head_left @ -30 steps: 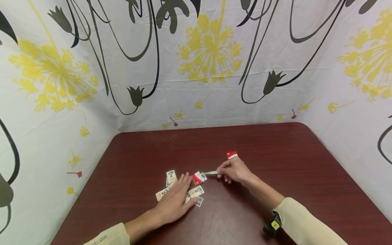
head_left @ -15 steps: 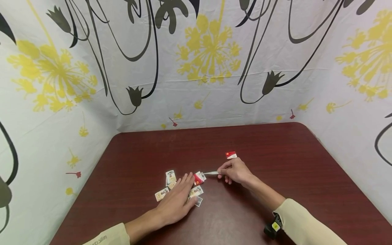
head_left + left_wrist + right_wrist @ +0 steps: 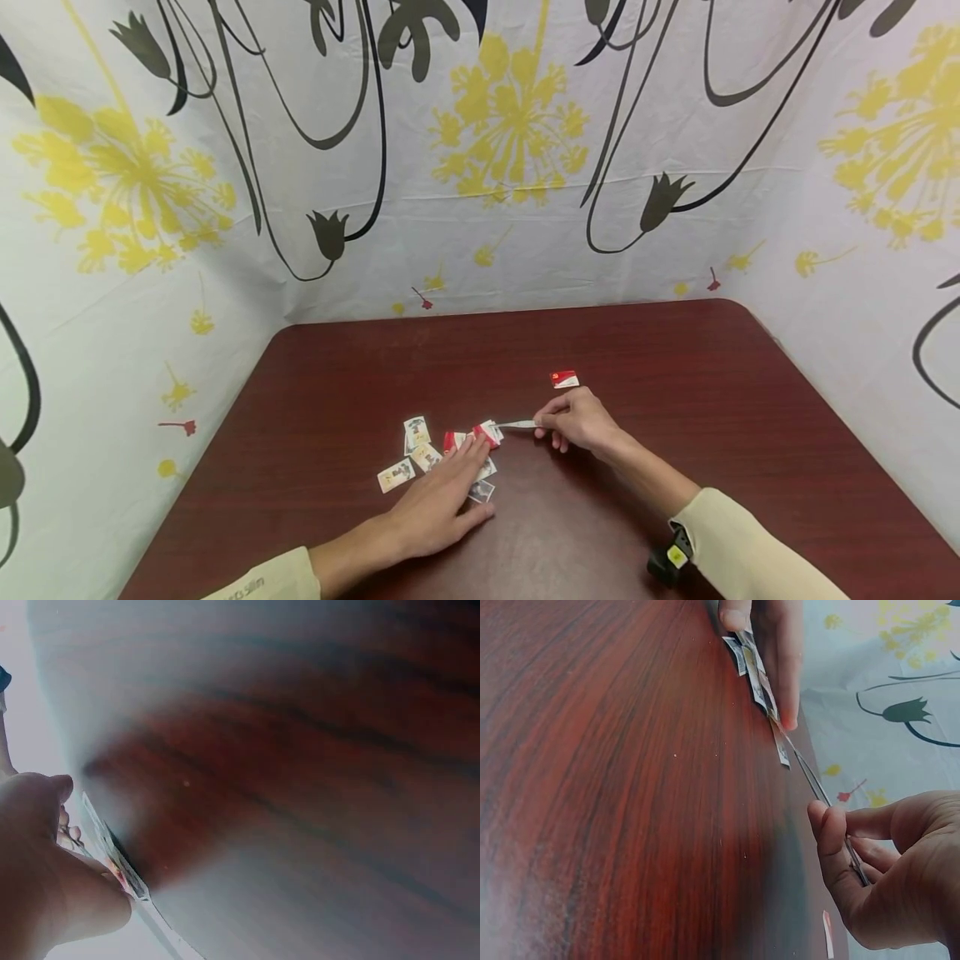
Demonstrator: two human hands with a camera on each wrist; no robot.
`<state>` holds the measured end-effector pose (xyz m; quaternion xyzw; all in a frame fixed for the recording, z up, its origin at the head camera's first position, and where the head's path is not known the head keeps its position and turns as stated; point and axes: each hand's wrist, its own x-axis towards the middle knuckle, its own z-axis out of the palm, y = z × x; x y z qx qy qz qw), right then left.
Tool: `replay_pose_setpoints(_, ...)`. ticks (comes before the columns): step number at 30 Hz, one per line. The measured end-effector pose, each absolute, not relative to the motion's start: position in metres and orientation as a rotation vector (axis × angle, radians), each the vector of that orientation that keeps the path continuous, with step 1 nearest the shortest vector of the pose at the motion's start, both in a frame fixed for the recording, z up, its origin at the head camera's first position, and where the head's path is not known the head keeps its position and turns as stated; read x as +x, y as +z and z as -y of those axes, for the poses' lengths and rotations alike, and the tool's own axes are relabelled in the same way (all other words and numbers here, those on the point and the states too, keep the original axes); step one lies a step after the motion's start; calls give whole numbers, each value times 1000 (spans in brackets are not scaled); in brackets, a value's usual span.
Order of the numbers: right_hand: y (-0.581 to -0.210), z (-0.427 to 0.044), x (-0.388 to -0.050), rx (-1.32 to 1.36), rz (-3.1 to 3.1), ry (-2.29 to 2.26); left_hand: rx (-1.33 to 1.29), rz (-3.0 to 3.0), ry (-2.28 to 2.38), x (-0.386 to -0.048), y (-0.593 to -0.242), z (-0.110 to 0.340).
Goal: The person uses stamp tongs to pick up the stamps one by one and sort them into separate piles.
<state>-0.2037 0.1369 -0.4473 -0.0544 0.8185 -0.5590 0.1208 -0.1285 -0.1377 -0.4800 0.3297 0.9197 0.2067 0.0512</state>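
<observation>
In the head view, several small stamps lie loosely overlapped on the table. My left hand (image 3: 435,504) rests over them, fingers stretched out, the fingertips touching a red-and-white stamp (image 3: 487,434). My right hand (image 3: 576,418) pinches slim metal tweezers (image 3: 517,424), whose tips reach that stamp's right edge. Whether the tips clamp it I cannot tell. Another red stamp (image 3: 451,440) peeks out above the left fingers. Cream stamps (image 3: 396,475) lie left of them, and a dark stamp (image 3: 482,491) sits by the thumb. In the right wrist view, the tweezers (image 3: 814,780) slant toward the stamps. Some stamps are partly hidden.
A single red-and-white stamp (image 3: 564,379) lies apart, beyond the right hand. Dark red wood makes up the tabletop (image 3: 360,367). Patterned white cloth (image 3: 495,258) closes off the back and sides. A black device (image 3: 667,562) is strapped to the right wrist.
My left hand has shifted slightly, its fingers now over the red-and-white stamp near the tweezers. A second red stamp has come into sight above its fingers. The right hand stays almost still.
</observation>
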Motion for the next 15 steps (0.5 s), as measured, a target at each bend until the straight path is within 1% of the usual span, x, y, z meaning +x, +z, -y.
replay_pose_setpoints(15, -447, -142, -204, -164, -2370, -1613, 1084, -2832, 570, -132, -485, 139)
